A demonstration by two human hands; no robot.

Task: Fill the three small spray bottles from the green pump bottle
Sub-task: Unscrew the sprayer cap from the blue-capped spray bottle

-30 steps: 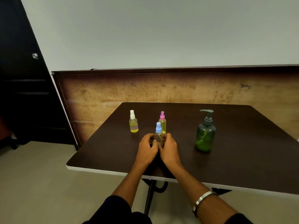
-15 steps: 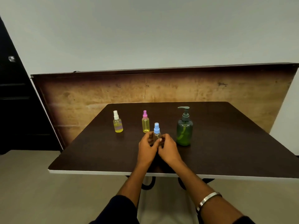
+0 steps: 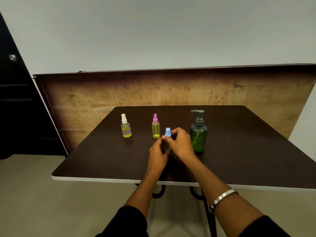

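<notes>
A small spray bottle with a blue cap [image 3: 168,132] stands upright between my hands on the dark table [image 3: 239,151]. My left hand [image 3: 158,152] grips its body from the left, and my right hand [image 3: 182,142] curls round it just under the cap. Most of its body is hidden by my fingers. Behind it stands a pink-capped spray bottle [image 3: 155,127] with yellow liquid. Further left is a white-capped spray bottle [image 3: 125,127], also yellow. The green pump bottle [image 3: 198,134] stands just right of my right hand.
A wooden board [image 3: 119,93] leans against the wall behind the table. A dark door [image 3: 15,100] is at the left. The table's white front edge [image 3: 102,179] runs below my forearms, with black legs [image 3: 195,194] under it.
My right hand has risen to the neck of the blue-capped bottle. My view has shifted a little, so the bottles sit slightly more to the right.
</notes>
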